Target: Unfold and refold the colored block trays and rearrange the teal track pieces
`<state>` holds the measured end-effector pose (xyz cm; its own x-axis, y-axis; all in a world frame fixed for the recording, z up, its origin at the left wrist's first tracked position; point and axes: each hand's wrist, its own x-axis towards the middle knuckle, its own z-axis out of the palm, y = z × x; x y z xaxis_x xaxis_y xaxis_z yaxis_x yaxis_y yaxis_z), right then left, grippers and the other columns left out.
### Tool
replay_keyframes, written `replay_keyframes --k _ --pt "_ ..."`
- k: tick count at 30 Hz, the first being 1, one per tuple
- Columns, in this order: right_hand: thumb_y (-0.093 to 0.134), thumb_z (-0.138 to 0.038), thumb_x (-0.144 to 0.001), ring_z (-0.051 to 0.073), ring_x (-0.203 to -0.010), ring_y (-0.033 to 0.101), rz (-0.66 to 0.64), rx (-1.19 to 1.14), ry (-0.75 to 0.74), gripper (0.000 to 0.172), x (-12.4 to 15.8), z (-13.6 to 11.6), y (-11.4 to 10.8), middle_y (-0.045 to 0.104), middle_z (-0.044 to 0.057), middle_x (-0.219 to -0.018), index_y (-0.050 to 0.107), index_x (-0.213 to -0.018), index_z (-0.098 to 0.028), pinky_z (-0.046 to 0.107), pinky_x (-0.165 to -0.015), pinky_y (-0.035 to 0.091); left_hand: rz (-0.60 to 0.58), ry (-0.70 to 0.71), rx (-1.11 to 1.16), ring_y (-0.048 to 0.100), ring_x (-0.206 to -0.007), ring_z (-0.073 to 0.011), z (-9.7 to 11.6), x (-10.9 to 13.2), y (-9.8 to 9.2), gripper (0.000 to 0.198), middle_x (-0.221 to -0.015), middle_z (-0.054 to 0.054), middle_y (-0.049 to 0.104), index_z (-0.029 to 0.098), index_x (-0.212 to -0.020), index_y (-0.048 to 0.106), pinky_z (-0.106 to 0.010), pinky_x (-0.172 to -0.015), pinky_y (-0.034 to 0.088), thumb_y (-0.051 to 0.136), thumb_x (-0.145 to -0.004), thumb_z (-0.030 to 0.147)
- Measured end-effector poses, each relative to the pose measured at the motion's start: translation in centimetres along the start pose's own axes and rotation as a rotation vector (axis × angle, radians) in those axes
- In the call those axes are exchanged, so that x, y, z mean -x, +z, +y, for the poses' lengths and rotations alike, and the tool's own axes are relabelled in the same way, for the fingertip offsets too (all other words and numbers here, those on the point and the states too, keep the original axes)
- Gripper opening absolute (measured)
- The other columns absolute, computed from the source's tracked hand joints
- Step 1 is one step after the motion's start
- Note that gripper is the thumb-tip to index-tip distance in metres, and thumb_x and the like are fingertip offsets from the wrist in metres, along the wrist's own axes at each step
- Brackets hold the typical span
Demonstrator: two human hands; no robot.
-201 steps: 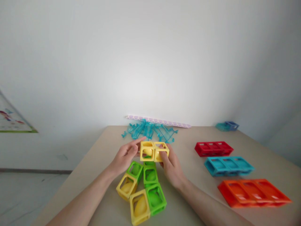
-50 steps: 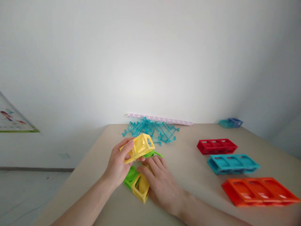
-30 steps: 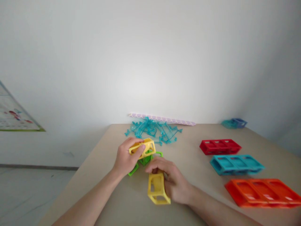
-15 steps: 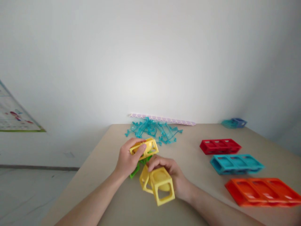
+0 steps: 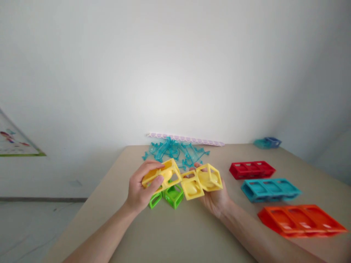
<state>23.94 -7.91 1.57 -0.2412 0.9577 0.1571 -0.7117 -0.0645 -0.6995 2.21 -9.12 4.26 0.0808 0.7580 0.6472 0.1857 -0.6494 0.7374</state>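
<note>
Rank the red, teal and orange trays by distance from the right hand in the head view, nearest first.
From the right hand:
1. Teal tray, just to its right, middle of the row.
2. Red tray, right and farther back.
3. Orange tray, farthest right, at the near edge.
Teal and red are close to call.

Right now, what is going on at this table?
A person holds yellow open-frame cube blocks above the table. The left hand grips one yellow piece; the right hand cradles a joined yellow pair, the two pieces close side by side. Green cube blocks lie on the table beneath. Red, blue and orange long frames lie to the right, and clear blue pieces are piled at the far edge.
</note>
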Motion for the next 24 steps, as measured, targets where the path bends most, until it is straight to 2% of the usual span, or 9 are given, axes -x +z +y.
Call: replay_keyframes --k 4,8,10,12,14,16,19,21,24 --pt "0.064 -0.030 -0.076 0.022 -0.076 0.069 0.076 -0.109 0.012 0.020 -0.3 -0.5 -0.2 0.071 0.002 -0.083 0.065 -0.093 -0.020 0.041 -0.076 0.057 -0.062 -0.087 0.092 0.057 -0.093 -0.0199 0.1 0.0 0.0 0.018 -0.105 -0.007 0.058 0.019 -0.097 0.064 -0.027 -0.078 0.045 0.064 -0.082 0.029" --pt "0.067 -0.029 -0.075 0.021 -0.076 0.069 0.069 -0.146 0.014 0.021 -0.2 -0.9 0.2 0.071 0.001 -0.085 0.064 -0.094 -0.021 0.039 -0.077 0.057 -0.263 -0.316 0.434 0.060 -0.075 -0.0149 1.0 0.1 0.4 0.021 -0.098 -0.005 0.060 0.021 -0.094 0.053 -0.024 -0.063 0.047 0.067 -0.081 0.031" --pt "0.067 -0.030 -0.076 0.020 -0.078 0.069 0.071 -0.151 0.021 0.020 -0.1 -1.0 0.4 0.070 0.001 -0.085 0.064 -0.094 -0.021 0.038 -0.078 0.056 -0.373 -0.401 0.554 0.061 -0.075 -0.0153 1.6 0.3 0.6 0.024 -0.093 -0.004 0.062 0.021 -0.096 0.051 -0.025 -0.064 0.049 0.067 -0.081 0.031" --pt "0.068 -0.032 -0.077 0.020 -0.079 0.068 0.061 -0.120 0.031 0.021 0.1 -0.9 0.6 0.070 0.001 -0.085 0.064 -0.094 -0.021 0.037 -0.079 0.055 -0.433 -0.459 0.611 0.063 -0.081 -0.0179 1.9 0.4 0.8 0.027 -0.094 -0.007 0.064 0.020 -0.101 0.053 -0.027 -0.069 0.052 0.067 -0.081 0.031" --pt "0.068 -0.037 -0.077 0.020 -0.081 0.067 0.041 -0.056 0.034 0.025 0.3 -0.6 1.0 0.070 0.002 -0.086 0.065 -0.096 -0.021 0.037 -0.079 0.054 -0.398 -0.498 0.648 0.066 -0.083 -0.0198 2.0 0.4 0.9 0.028 -0.098 -0.008 0.065 0.019 -0.103 0.052 -0.031 -0.071 0.054 0.067 -0.082 0.030" --pt "0.069 -0.042 -0.076 0.020 -0.081 0.066 0.007 0.022 0.029 0.028 0.4 -0.2 1.5 0.071 0.004 -0.087 0.066 -0.096 -0.022 0.035 -0.078 0.053 -0.292 -0.523 0.674 0.068 -0.077 -0.0198 1.9 0.2 0.9 0.028 -0.101 -0.006 0.065 0.022 -0.102 0.049 -0.033 -0.067 0.056 0.067 -0.081 0.028" --pt "0.074 -0.042 -0.073 0.021 -0.080 0.064 -0.077 0.159 -0.008 0.023 0.7 0.3 2.3 0.070 0.005 -0.084 0.069 -0.085 -0.023 0.033 -0.074 0.052 -0.143 -0.583 0.702 0.069 -0.067 -0.0192 1.7 -0.3 0.6 0.047 -0.099 -0.003 0.068 0.027 -0.111 0.043 -0.033 -0.059 0.056 0.073 -0.075 0.022" --pt "0.077 -0.040 -0.070 0.021 -0.078 0.063 -0.119 0.218 -0.028 0.020 0.8 0.4 2.6 0.069 0.004 -0.079 0.069 -0.075 -0.022 0.032 -0.069 0.052 -0.148 -0.671 0.742 0.069 -0.065 -0.0195 1.6 -0.6 0.2 0.052 -0.092 -0.005 0.069 0.023 -0.117 0.046 -0.031 -0.058 0.057 0.073 -0.073 0.022" --pt "0.077 -0.040 -0.070 0.020 -0.071 0.062 -0.136 0.223 -0.018 0.022 1.0 0.5 2.8 0.067 0.004 -0.071 0.067 -0.068 -0.021 0.030 -0.062 0.051 -0.226 -0.799 0.842 0.068 -0.067 -0.0202 1.5 -0.9 -0.2 0.038 -0.083 -0.010 0.070 0.011 -0.105 0.058 -0.030 -0.060 0.057 0.071 -0.072 0.024"
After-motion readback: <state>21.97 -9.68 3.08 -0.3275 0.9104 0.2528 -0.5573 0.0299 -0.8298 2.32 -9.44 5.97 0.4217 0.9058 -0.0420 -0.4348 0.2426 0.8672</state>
